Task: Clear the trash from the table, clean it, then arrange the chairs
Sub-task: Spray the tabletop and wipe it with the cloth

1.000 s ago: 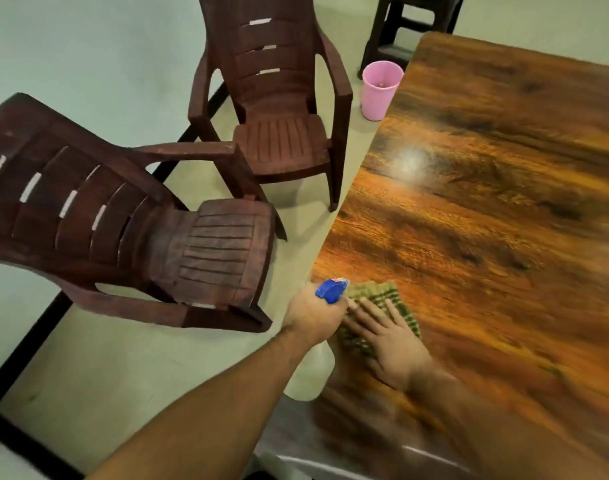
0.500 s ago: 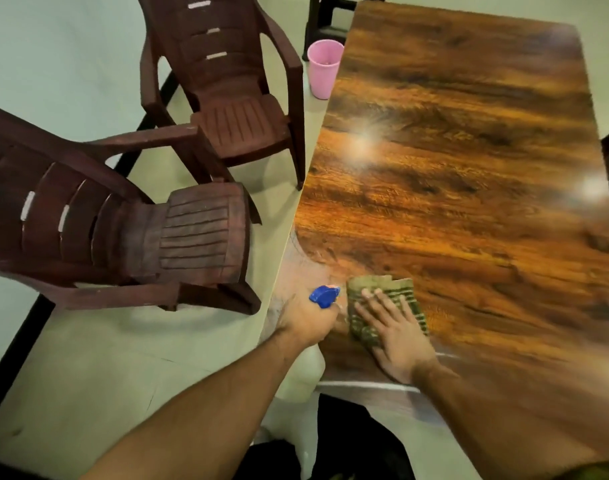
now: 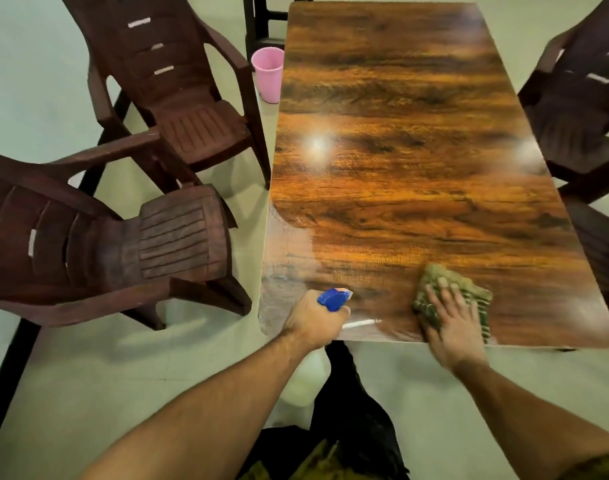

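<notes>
The glossy wood-grain table [image 3: 400,140] stretches away from me. My right hand [image 3: 450,320] presses flat on a green checked cloth [image 3: 469,289] near the table's front edge, towards the right. My left hand [image 3: 313,318] grips a spray bottle with a blue nozzle [image 3: 334,297] at the front left corner; the white bottle body hangs below the hand, mostly hidden. A wet sheen covers the near left part of the tabletop.
Two dark brown plastic chairs [image 3: 178,237] [image 3: 192,109] stand left of the table, turned askew. Another brown chair [image 3: 580,109] stands at the right side. A pink bin [image 3: 268,74] sits on the floor by the far left edge, with a dark stool [image 3: 261,19] behind it.
My right hand has slid the cloth rightwards along the front edge, away from the left hand. The left hand keeps the bottle at the front left corner. My view has swung right.
</notes>
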Demonstrator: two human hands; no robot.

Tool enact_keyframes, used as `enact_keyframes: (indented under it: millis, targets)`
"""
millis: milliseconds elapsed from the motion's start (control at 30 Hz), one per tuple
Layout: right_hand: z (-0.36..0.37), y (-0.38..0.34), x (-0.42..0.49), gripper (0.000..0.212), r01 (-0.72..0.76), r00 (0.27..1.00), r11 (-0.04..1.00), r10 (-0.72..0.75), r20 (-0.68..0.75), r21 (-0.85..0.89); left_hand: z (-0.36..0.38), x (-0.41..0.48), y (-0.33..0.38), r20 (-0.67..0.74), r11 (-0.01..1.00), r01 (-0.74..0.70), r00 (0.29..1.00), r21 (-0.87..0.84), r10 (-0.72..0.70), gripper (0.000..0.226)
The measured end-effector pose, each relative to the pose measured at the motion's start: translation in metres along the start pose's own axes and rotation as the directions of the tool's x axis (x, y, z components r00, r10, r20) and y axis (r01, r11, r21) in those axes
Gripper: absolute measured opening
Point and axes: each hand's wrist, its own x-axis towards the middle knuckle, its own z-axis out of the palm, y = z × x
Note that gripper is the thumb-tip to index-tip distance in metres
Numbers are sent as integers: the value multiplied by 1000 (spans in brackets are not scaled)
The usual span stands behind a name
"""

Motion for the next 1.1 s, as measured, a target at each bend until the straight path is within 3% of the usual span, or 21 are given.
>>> enact_keyframes:
  millis: [67,167,300,367,433,500,567,633,733,767,833,900,933,967,1033,1100]
  targets:
    - [-2,13,-6,69,-248,968,966,249,-15,69,6,-9,-9,14,1000,-7,1000,17,6,25]
    - [-10,19,-8,64,-542,835,819,549,17,188,16,-24,-22,31,998,-21,999,55,20,33]
    - [-9,-13,-7,68,-714,685,659,727,41,236,18,-44,-36,17,999,5,1000,45,-6,48]
    - [-3,-52,-8,72,-679,730,715,683,40,166,16,-52,-44,-8,999,5,1000,46,-4,46]
    - [7,-100,-15,75,-548,836,831,548,30,92,11,-63,-49,-34,999,-21,999,50,23,38]
    - [19,-150,-24,77,-348,937,937,347,36,34,4,-69,-57,-52,997,-49,997,64,52,34]
    - [31,-195,-39,77,-46,996,999,48,79,-29,-3,-76,-63,-115,996,-47,992,74,55,34]
    - [34,-217,-51,84,276,951,960,-265,160,-47,-11,-81,-65,-184,997,-29,982,66,41,32]
    - [27,-184,-48,81,547,829,834,-528,183,-74,-15,-88,-62,-220,997,-31,975,64,44,33]
    - [28,-165,-44,79,521,849,849,-503,163,-93,-14,-89,-61,-216,997,-29,976,73,44,36]
    - [28,-135,-41,78,157,987,985,-154,54,-72,-14,-88,-61,-228,998,-9,973,58,23,41]
    - [25,-141,-39,77,-256,966,966,256,-12,33,-15,-84,-60,-262,1000,16,965,8,-14,42]
    - [24,-156,-36,79,-322,947,944,323,6,68,-17,-82,-59,-277,999,28,960,-16,-31,42]
    - [27,-172,-35,81,-286,958,956,284,32,65,-18,-79,-58,-282,999,38,958,-34,-46,42]
    - [39,-195,-37,83,-30,997,999,29,67,17,-20,-75,-53,-284,997,53,956,-54,-66,41]
    - [46,-203,-32,81,174,982,983,-169,88,-59,-27,-65,-48,-292,996,81,952,-47,-91,38]
